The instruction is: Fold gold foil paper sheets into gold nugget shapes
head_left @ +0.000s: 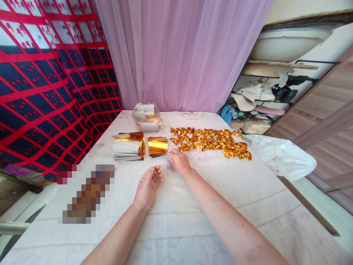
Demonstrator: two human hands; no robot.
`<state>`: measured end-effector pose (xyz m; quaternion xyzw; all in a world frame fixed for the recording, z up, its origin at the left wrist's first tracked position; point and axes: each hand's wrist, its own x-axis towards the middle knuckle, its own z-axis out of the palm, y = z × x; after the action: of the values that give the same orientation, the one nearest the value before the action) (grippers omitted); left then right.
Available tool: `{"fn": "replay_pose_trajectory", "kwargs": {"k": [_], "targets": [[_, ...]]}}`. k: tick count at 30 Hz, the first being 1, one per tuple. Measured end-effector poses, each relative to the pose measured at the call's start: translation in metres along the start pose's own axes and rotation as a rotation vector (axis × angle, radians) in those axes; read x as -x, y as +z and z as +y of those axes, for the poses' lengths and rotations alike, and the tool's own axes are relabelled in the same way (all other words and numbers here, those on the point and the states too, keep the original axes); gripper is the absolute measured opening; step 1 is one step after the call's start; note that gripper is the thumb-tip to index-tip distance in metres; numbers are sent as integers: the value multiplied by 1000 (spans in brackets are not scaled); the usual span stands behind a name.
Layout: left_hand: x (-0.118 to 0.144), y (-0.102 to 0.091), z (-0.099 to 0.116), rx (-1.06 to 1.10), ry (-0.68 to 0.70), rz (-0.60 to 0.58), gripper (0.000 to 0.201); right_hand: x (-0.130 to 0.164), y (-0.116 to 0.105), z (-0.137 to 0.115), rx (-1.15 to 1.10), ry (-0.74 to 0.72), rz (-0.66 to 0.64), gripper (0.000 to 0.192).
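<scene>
My right hand (178,161) reaches to the lower right corner of a small stack of gold foil paper (157,145). Its fingertips pinch the edge of a sheet there. Close to it on the near side, my left hand (149,184) rests on the table with loosely curled fingers and nothing visible in them. Left of the small stack lies a bigger pile of foil paper sheets (128,148), some showing grey-white backs. Several folded gold foil pieces (206,140) are spread in rows to the right of my right hand.
A clear plastic bag (147,117) with paper rolls or sheets stands at the table's back. The table (176,221) has a pale cloth. A white plastic bag (286,156) hangs at the right edge. A blurred-out object (88,195) lies left. Shelves (270,88) stand at right.
</scene>
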<state>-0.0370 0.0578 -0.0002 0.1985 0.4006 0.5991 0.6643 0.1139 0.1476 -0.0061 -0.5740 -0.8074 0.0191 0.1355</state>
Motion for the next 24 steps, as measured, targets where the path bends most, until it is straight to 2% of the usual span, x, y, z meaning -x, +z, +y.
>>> {"fn": "replay_pose_trajectory", "kwargs": {"k": [10, 13, 20, 24], "targets": [[-2, -1, -2, 38, -33, -21, 47, -1, 3, -1, -54, 30, 30, 23], [-2, -2, -2, 34, -35, -28, 45, 0, -2, 0, -65, 11, 26, 20], [-2, -3, -1, 24, -26, -43, 43, 13, -20, 12, -87, -140, -39, 19], [-3, -3, -1, 9, -16, -49, 46, 21, -26, 16, -89, -123, -27, 21]]}}
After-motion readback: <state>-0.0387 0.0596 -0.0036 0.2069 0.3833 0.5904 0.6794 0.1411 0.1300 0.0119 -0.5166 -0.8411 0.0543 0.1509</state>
